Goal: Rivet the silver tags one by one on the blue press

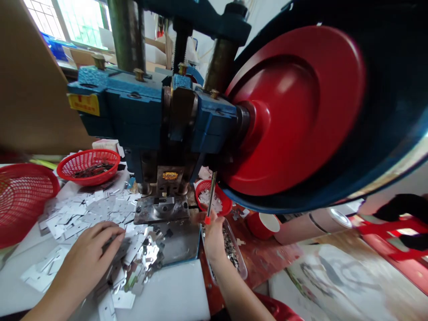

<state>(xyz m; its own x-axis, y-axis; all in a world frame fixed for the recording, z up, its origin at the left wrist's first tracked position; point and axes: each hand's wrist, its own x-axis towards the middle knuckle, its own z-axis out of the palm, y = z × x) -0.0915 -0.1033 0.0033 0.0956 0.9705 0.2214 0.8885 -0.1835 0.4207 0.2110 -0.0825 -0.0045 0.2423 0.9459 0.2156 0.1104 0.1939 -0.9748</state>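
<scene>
A blue press with a big red wheel towers over both hands. The right hand closes its fingers around the red lower end of a metal rod, which rises toward the underside of the wheel. The heap of flat metal plates spreads left of the press base; the left hand lies over its near part, fingers loosely bent — plates beside and beyond the fingertips, though I cannot tell whether finger and thumb pinch one.

A yellow label on the press carries red characters, too blurred to read; the writing on the small gold plate lower down is too small.

A large brown panel stands at the left, and a barred window lets in light behind. White slabs bear the heap, next to a worn red tabletop. Two red baskets sit at the left, the farther one holding dark pieces. Beyond the right hand is a smaller red bowl of pale pieces — and, just beside the wrist, a clear tub of tiny metal bits.
</scene>
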